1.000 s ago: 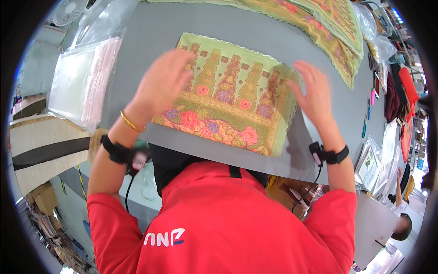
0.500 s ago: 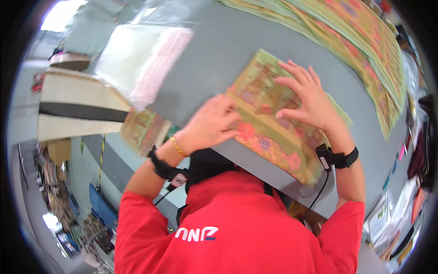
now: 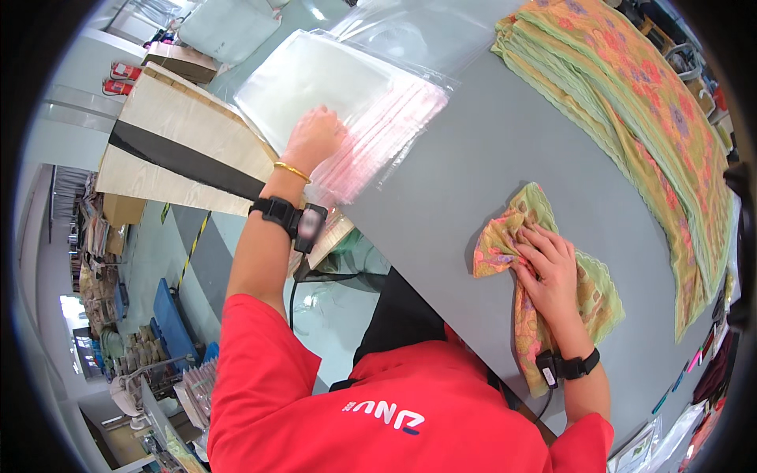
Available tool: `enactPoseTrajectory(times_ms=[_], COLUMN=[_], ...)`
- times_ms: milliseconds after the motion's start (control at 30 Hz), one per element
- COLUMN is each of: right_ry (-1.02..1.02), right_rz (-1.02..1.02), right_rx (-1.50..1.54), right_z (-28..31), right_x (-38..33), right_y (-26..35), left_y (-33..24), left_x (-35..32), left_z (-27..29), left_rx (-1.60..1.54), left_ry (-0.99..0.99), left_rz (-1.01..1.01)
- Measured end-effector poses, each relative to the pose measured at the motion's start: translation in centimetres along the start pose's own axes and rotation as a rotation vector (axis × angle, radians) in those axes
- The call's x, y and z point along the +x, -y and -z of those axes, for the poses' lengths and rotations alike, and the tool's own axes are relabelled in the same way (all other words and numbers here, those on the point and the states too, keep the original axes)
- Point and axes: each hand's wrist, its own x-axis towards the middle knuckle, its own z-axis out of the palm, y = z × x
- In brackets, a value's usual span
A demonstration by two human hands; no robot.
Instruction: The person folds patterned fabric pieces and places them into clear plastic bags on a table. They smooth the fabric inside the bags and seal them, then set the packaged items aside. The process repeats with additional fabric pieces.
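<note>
My right hand (image 3: 546,272) is closed on a green and orange floral cloth (image 3: 597,296) with a scalloped edge. The cloth is bunched up under my fingers on the grey table. At the upper left, my left hand (image 3: 317,138) rests over a stack of clear plastic bags (image 3: 315,75) with pink-striped edges. Its fingers are curled and their tips are hidden, so what they pinch, if anything, does not show. A gold bangle and a black strap with a small device sit on my left wrist; another such strap is on the right.
A long pile of similar floral cloths (image 3: 631,118) lies along the table's far right side. Pale wooden boards with a black band (image 3: 185,165) stand left of the table (image 3: 441,213). Pens (image 3: 670,386) and clear packages (image 3: 639,445) are at the right edge.
My left hand has left the cloth and moved up and left onto the plastic bags. My right hand has closed, and the cloth, flat and folded before, is now crumpled. The view has turned.
</note>
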Motion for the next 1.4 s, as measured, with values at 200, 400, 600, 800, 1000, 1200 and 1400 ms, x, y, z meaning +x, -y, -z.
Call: enactPoseTrajectory(times_ms=[200,400,600,800,1000,1200,1400], right_ry=[0.021,-0.064,-0.161,-0.281,-0.128,-0.218,-0.2], right_rz=[-0.08,-0.087,-0.146,-0.143,-0.278,-0.357,-0.283], right_rx=[0.001,0.046,0.09,0.063,-0.044,-0.141,-0.34], right_z=[0.0,-0.6,0.2,3.7,2.2,-0.9,-4.5], right_x=[-0.2,-0.7,-3.9,-7.9,-9.7,-5.8,4.6], right_y=[0.7,0.3,1.0,3.6,4.6,1.4,-1.7], left_y=[2.8,-1.0,-15.7,-26.0,-36.1,-34.2,-32.6], left_x=[2.1,5.7,-1.1,-4.1,-11.2,-18.4,-18.3], left_z=[-0.6,7.3,0.5,3.3,6.8,7.6,6.6], left_rx=[-0.019,-0.664,-0.442,-0.704,-0.794,-0.659,-0.666], left_ry=[0.086,-0.502,-0.122,0.068,-0.178,0.028,0.019], left_rz=[0.091,-0.004,-0.43,-0.444,-0.863,-0.831,-0.863])
